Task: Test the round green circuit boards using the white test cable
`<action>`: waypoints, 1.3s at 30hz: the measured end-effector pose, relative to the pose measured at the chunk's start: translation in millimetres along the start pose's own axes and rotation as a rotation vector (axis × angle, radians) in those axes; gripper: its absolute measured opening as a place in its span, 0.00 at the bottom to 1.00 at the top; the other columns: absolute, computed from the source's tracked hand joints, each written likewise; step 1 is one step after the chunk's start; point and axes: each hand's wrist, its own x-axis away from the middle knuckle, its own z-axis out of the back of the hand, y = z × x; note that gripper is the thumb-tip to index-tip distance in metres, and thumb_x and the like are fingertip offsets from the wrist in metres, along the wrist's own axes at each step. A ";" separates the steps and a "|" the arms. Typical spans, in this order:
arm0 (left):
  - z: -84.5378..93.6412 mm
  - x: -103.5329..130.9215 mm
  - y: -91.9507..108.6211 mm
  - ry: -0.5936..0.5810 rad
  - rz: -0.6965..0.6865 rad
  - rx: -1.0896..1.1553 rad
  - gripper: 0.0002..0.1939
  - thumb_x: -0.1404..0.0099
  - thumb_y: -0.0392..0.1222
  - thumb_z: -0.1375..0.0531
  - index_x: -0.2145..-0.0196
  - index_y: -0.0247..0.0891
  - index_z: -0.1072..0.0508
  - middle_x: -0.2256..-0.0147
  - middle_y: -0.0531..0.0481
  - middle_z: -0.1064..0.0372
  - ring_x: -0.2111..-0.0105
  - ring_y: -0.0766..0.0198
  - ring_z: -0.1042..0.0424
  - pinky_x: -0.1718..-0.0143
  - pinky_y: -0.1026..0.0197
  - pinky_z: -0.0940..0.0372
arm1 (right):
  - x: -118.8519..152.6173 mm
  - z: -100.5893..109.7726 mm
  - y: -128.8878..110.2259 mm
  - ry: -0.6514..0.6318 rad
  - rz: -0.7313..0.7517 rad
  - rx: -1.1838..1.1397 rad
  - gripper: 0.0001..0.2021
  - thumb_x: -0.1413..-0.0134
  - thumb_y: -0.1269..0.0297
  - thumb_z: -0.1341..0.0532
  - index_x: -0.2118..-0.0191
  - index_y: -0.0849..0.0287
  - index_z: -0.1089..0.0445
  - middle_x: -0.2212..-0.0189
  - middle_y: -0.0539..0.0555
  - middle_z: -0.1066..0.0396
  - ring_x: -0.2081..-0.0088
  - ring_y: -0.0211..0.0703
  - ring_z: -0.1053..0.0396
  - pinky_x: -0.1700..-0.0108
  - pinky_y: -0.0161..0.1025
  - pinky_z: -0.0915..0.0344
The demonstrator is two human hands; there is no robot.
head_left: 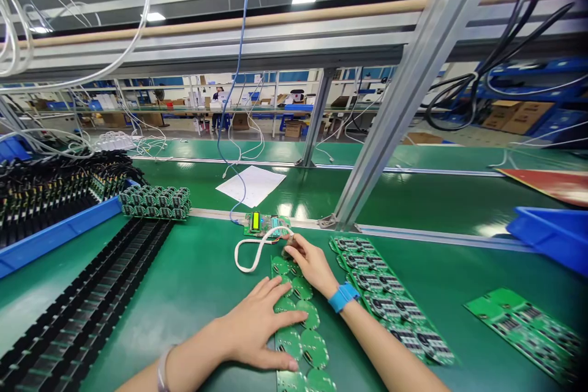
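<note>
On green desk [193, 294], left hand [255, 327] presses flat, fingers wide, the round-board panel [301, 334]; right hand [310, 260] pinches a white-cable probe [288, 251] at 12 o'clock, which may slip.

Under the left hand [257, 327] lies a bright green panel of round boards [301, 331] on a darker green worktop [202, 282], and the right hand [310, 260], banded at the wrist by a sky-blue strap [343, 297], pinches a white cable [252, 251]. Beyond that grip a small tester [265, 223] shows a yellow-green lit screen. Right of it lie green boards with black-and-white parts [390, 300]; far left, black strips [92, 300] and a blue tray edge [55, 236].
</note>
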 end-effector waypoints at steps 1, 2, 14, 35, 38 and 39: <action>-0.3 -0.6 0.4 -0.008 0.003 -0.006 0.39 0.39 0.63 0.39 0.36 0.46 0.45 0.34 0.37 0.58 0.35 0.38 0.62 0.38 0.35 0.61 | 0.0 1.0 -1.1 -0.010 0.014 0.019 0.09 0.44 0.60 0.42 0.59 0.54 0.30 0.71 0.51 0.28 0.69 0.46 0.31 0.64 0.39 0.36; -0.6 -1.1 0.8 -0.014 0.009 -0.009 0.40 0.39 0.64 0.40 0.36 0.45 0.46 0.34 0.36 0.59 0.35 0.38 0.62 0.38 0.35 0.62 | -0.1 1.8 -2.1 -0.018 0.028 0.038 0.08 0.44 0.60 0.42 0.59 0.53 0.31 0.71 0.51 0.28 0.69 0.46 0.31 0.64 0.39 0.36; 1.7 2.3 0.8 0.010 0.015 0.006 0.39 0.39 0.63 0.40 0.39 0.37 0.43 0.35 0.30 0.59 0.35 0.41 0.62 0.37 0.38 0.64 | -0.1 -4.8 -3.1 -0.032 0.151 0.185 0.07 0.40 0.61 0.45 0.62 0.54 0.31 0.73 0.50 0.31 0.71 0.45 0.34 0.64 0.38 0.37; -4.1 5.7 -7.5 0.041 0.023 -0.054 0.44 0.42 0.70 0.42 0.39 0.37 0.42 0.38 0.28 0.53 0.35 0.42 0.58 0.37 0.39 0.58 | 2.7 -11.0 5.6 0.003 0.193 0.253 0.11 0.38 0.63 0.50 0.56 0.58 0.33 0.65 0.55 0.29 0.65 0.46 0.31 0.60 0.40 0.34; -3.6 5.3 -7.5 0.045 0.016 -0.056 0.44 0.42 0.70 0.41 0.39 0.38 0.42 0.38 0.29 0.53 0.35 0.42 0.58 0.37 0.39 0.59 | 2.2 -11.8 6.2 0.004 0.191 0.247 0.12 0.38 0.63 0.50 0.55 0.59 0.33 0.64 0.56 0.28 0.64 0.47 0.30 0.60 0.41 0.34; -3.4 5.3 -7.4 0.046 0.016 -0.057 0.44 0.42 0.70 0.41 0.38 0.38 0.43 0.38 0.30 0.53 0.35 0.42 0.58 0.37 0.39 0.59 | 2.0 -11.9 6.4 0.003 0.192 0.247 0.12 0.38 0.63 0.50 0.54 0.59 0.33 0.64 0.56 0.28 0.64 0.47 0.30 0.59 0.41 0.34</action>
